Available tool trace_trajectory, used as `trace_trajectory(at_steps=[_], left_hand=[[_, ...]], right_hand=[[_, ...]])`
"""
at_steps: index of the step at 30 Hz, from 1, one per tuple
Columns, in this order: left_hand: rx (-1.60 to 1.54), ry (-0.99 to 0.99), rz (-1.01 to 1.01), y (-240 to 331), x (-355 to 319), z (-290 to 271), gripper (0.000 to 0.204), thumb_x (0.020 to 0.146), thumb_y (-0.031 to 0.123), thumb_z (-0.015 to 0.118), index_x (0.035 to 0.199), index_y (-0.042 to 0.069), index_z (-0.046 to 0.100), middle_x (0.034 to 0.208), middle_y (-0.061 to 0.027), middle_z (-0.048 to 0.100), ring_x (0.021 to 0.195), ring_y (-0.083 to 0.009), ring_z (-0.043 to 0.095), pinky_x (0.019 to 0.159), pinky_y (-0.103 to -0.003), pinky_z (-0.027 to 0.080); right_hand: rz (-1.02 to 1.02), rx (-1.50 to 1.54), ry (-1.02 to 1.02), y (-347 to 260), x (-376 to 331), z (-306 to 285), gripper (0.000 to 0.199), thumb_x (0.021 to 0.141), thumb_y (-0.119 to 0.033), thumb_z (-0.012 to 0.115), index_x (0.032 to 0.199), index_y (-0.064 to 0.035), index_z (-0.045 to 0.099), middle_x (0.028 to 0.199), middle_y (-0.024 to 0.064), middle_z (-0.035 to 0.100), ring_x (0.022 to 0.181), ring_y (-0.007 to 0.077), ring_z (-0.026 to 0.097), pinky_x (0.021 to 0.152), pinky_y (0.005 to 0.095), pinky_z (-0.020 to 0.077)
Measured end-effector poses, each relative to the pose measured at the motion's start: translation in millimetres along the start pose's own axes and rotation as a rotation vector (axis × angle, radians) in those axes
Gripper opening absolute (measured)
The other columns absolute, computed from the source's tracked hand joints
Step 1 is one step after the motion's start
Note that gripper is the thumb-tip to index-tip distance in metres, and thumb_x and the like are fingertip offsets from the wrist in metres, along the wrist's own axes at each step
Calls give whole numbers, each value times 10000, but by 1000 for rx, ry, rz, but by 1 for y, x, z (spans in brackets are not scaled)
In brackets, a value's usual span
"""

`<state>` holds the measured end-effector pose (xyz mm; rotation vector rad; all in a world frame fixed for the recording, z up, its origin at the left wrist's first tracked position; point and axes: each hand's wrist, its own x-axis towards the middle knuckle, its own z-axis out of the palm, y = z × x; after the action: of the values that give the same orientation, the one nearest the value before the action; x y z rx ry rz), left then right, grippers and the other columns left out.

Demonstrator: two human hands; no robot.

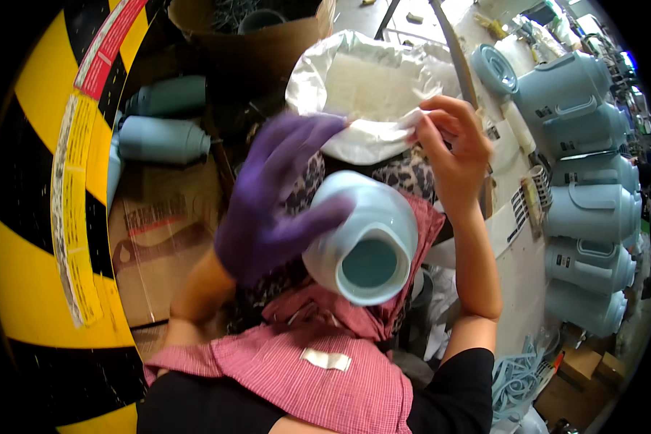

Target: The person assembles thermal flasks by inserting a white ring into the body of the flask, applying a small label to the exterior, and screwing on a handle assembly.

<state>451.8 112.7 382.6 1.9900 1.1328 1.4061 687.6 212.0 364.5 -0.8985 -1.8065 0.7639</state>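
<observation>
A light blue plastic jug body point(324, 242) rests on my lap, its round open mouth tipped toward me. My left hand point(267, 195), in a purple glove, is over the jug's left side. It is blurred, with thumb and fingers apart and the fingertips close to the rim of a white plastic bag point(304, 90). Whether they touch the rim I cannot tell. My bare right hand point(452, 145) is at the bag's near right rim, thumb and fingers pinching the white plastic. Whitish contents, not clear in kind, show inside the bag.
Several light blue jugs point(589, 213) line the bench at the right, near a round blue lid point(495, 69). Blue straps point(517, 383) lie in a heap at lower right. At left are more bottles point(165, 139), cardboard point(166, 267) and a yellow-black striped barrier point(29, 267).
</observation>
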Motion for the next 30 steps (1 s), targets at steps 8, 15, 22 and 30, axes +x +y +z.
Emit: trace_trajectory(at_steps=[8,15,22,30], left_hand=[[390,-16,477,26,14,5,350,829,234,783,1127,101,657,1393,-205,548,1309,-402,508,1125,-526,363],[656,199,656,35,-22,7,181,775,350,749,929,281,683,1205,65,682,1238,-318,595,1136,-688,289],[481,-222,464,31,-32,8,251,779,301,785,857,211,565,1340,-86,639,1362,-457,441,1194,-677,112],[596,-212,305,29,-44,32,692,803,683,639,958,11,699,1237,-262,627,1204,-431,573,1047,-642,366]], right_hand=[[223,1440,-249,-113,-68,-4,390,895,-97,654,1243,14,518,1067,298,646,921,322,691,835,392,591],[542,1296,-286,-130,-92,2,387,802,35,739,1142,-6,559,1005,181,641,867,200,649,775,308,546],[308,-68,-220,-102,-92,-4,466,696,-15,731,1161,-45,711,1114,97,620,1089,236,585,975,352,445],[178,-306,-89,-77,-96,17,209,731,5,645,938,-22,635,934,118,584,920,323,542,859,413,429]])
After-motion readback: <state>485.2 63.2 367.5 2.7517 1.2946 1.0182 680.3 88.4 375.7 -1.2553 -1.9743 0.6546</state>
